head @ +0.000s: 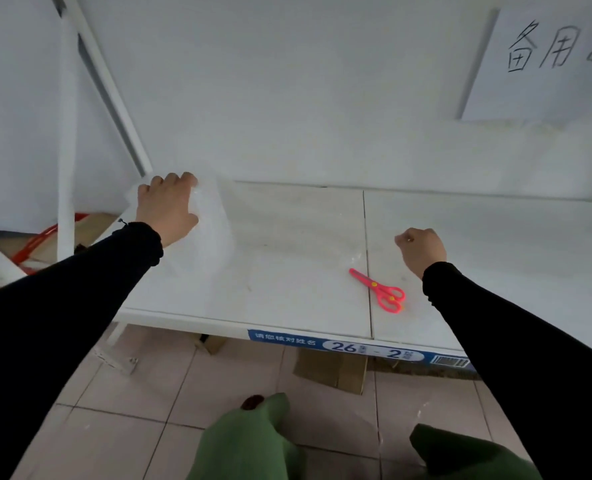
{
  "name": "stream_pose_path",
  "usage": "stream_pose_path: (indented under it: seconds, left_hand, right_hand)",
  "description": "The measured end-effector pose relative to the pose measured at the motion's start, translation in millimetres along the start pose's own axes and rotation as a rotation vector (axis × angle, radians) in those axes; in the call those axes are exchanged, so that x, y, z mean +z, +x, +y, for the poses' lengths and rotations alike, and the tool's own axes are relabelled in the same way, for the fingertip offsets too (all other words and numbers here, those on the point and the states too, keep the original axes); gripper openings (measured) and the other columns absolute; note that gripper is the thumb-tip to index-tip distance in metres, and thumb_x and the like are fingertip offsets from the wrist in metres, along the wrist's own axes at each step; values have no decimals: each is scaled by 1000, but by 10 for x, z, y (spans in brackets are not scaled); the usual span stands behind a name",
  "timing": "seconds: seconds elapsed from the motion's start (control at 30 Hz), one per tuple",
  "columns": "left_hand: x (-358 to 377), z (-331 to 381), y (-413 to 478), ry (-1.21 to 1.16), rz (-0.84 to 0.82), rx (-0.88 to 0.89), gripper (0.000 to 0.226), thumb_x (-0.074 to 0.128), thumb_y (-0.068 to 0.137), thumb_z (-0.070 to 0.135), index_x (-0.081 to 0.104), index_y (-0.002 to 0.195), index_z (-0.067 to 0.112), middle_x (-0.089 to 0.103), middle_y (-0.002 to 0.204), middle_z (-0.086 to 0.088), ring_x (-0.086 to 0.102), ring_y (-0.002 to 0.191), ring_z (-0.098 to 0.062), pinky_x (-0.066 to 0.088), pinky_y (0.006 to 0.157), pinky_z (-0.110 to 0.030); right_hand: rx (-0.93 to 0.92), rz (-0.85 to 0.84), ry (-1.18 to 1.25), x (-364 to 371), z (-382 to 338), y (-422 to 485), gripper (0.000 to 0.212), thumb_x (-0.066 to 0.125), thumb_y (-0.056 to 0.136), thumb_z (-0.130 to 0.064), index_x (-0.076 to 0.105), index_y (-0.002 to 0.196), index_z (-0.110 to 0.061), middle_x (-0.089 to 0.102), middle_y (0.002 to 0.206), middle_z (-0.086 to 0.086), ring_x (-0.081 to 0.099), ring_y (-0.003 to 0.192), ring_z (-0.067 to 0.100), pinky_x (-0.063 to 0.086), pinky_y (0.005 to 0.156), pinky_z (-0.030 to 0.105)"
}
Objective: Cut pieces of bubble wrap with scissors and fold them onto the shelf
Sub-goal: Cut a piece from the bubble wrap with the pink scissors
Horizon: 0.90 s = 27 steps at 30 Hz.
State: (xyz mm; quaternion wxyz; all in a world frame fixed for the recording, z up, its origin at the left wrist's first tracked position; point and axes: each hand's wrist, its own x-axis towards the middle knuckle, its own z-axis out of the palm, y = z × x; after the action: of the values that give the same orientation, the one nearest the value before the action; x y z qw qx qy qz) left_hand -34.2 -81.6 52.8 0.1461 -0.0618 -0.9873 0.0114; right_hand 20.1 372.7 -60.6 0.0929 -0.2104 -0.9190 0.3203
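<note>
Gripping the bubble wrap at the back left corner of the white shelf, the left hand has its fingers curled down into the see-through sheet. The wrap is hard to see (it is nearly the same colour as the shelf). It bunches up under that hand and seems to spread to the right across the board, but I cannot tell how far.

The right hand is over the right part of the shelf, well apart from the left one, with its fingers curled in like a fist. It may be pinching a clear edge of wrap or it may hold nothing; the picture does not show which.

The pink scissors lie flat on the shelf near the front edge, and nobody is touching them. They are just beside the right hand — a bit to its left and closer to the person — and far from the left hand. They lie slanted: the blade tip points away and to the left, toward the wrap, and the two finger rings point back toward the right arm.

So I think cutting comes next, and the right hand is the one for it. It would only need to come back a little and slip into the rings, which already face it.
</note>
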Motion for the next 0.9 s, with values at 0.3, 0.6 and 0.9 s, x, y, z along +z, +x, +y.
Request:
stream_pose_path:
  seconds: [0.3, 0.6, 0.9]
  left_hand:
    - [-28, 11, -196, -92, 101, -36, 75, 73, 75, 35, 40, 139, 13, 50, 138, -16, 41, 131, -40, 23, 115, -53]
    - [308, 1285, -386, -396, 167, 390, 48, 66, 85, 21, 54, 131, 11, 53, 136, -9, 42, 126, -32, 40, 106, -44]
    - [1208, 2613, -596, -489, -145, 588, 31, 53, 100, 22, 59, 129, 13, 60, 128, -4, 50, 118, -25, 45, 98, -39]
  right_hand:
    - [-59, 35, 60, -64, 10, -262, 53, 57, 96, -13, 42, 146, -7, 33, 153, 14, 56, 121, 34, 42, 98, 36]
    - [-260, 50, -150, -139, 269, -688, 25, 61, 93, -22, 64, 117, -13, 62, 113, 7, 53, 108, 29, 41, 79, 33]
    - [-218, -15, -244, 130, 337, -967, 28, 64, 92, -38, 66, 103, -12, 60, 103, 7, 53, 98, 26, 48, 78, 37]
